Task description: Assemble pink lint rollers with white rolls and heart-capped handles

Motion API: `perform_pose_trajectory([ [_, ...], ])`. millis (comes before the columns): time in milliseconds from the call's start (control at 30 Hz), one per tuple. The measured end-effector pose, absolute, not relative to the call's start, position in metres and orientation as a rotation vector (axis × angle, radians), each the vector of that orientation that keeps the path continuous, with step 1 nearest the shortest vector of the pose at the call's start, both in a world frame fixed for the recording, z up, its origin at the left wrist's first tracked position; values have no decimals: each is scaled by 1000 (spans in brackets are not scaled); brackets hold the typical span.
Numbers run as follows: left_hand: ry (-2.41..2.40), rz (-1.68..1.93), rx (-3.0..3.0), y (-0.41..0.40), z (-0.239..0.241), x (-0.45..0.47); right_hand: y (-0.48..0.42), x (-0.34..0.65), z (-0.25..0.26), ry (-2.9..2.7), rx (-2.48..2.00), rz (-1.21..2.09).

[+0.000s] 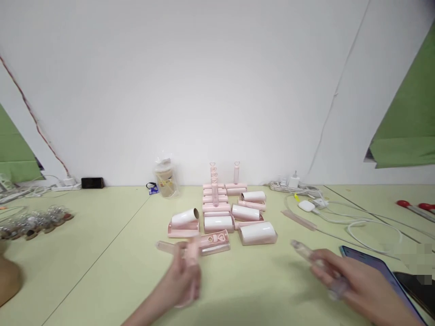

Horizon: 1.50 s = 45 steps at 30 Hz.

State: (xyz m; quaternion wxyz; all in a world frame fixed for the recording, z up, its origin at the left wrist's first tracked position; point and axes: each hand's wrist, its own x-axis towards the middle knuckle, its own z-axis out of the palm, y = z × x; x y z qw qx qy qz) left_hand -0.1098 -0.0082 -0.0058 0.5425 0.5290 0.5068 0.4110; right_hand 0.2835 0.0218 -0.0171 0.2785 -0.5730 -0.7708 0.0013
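My left hand (181, 276) is closed around a pink plastic piece (192, 251), long and blurred by motion. In my right hand (346, 278) is a clear, slim tube-like piece (302, 250), its tip pointing up and left. Just past my left hand lies an open pink case (215, 242) with small heart and ring shapes in it. White lint rolls rest in or beside pink shells, one roll (185, 217) on the left and another (258, 232) on the right. Pink cylinders (215, 207) lie in a stacked column, with several slim heart-topped handles (236, 173) standing upright at the back.
A bagged drink cup (165, 179) stands by the wall. Right of the rolls are white cables, a charger (306, 206) and a phone (377, 267) beside my right hand. Small glass-like items (37, 222) cluster at far left, with a black phone (92, 183) behind.
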Motion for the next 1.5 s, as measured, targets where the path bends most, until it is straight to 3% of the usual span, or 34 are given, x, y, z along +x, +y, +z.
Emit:
perform_pose_trajectory([
  [133, 1284, 672, 2156, 21, -23, -57, 32, 220, -7, -2376, -1204, 292],
  [267, 1396, 788, 2495, 43, -28, -36, 34, 194, -1, -2426, -1053, 384],
  [433, 1065, 1155, 1869, 37, -16, -33, 31, 186, 1, -2625, -802, 62],
  [533, 812, 847, 1380, 24, -9, -29, 28, 178, 1, -2689, -673, -260],
  [600, 656, 620, 1236, 19, -9, -28, 28, 176, 2, -2631, -623, -298],
  [933, 894, 664, 1444, 23, -31, -32, 21, 190, -6, -1672, -789, 549],
  [1233, 854, 574, 1606, 12, -19, -33, 17, 179, -4, -2121, -1153, 492],
  [1400, 891, 391, 1886, 7, -4, -39, 11, 184, 9, -2401, -1184, 1005],
  [1500, 973, 306, 2161, 4, 1, -39, 5, 184, 17, -2519, -1109, 1102],
])
